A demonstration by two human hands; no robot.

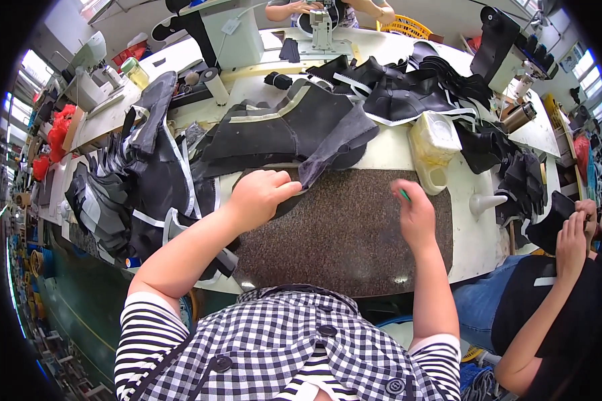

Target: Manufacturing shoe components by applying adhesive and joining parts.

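Observation:
My left hand (262,195) is closed, its thumb and fingertips pinching the near edge of a black shoe-upper piece. A sheer dark grey flap (338,140) lies beside those fingertips. Behind that hand, large black upper pieces (267,137) with pale edging strips overlap on the table. My right hand (416,217) is raised over the right part of a brown speckled work mat (341,234), with its fingers curled. A small green thing (405,194) pokes out between its thumb and fingers; the rest of it is hidden in the grip.
Black pieces with white edging pile up at left (160,180) and far right (408,93). A yellowed container (436,150) and a white cone (486,203) stand right of the mat. One co-worker (562,294) sits at right; another person's hands (306,8) are at a sewing machine (321,30).

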